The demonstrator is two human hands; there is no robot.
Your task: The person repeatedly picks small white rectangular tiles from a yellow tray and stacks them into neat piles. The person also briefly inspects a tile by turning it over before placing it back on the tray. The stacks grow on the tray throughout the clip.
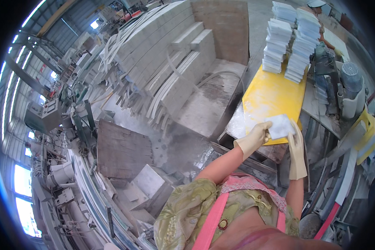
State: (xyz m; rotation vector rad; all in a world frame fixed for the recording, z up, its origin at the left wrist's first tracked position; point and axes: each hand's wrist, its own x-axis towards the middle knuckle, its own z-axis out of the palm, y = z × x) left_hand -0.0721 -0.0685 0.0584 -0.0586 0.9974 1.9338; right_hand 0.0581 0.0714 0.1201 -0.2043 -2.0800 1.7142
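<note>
Slab pile (133, 56): pale grey, long pieces in layers; well beyond the hands, to their left.

Panel (221, 31): brown, upright, at the pile's end; beyond the hands and left.

Yellow board (268, 91): dusty white in patches; beneath the hands and stretching away ahead of them.

Wooden sheet (123, 150): brown, worn at one edge; well left of the hands.

Tile stacks (278, 46): two, side by side, white, uneven edges; on the board's far end, ahead of the hands.

Motor (352, 77): grey, perforated round cap; right of the hands and farther off.

Left hand (259, 134): cream glove; fingers curled, pinching the tile's left edge.

Right hand (296, 139): cream glove; fingers extended along the tile's right edge, touching it; grip strength cannot be told.

Tile (281, 126): one, white, roughly rectangular; between the hands, over the board's near end. Contact with the board cannot be told.
</note>
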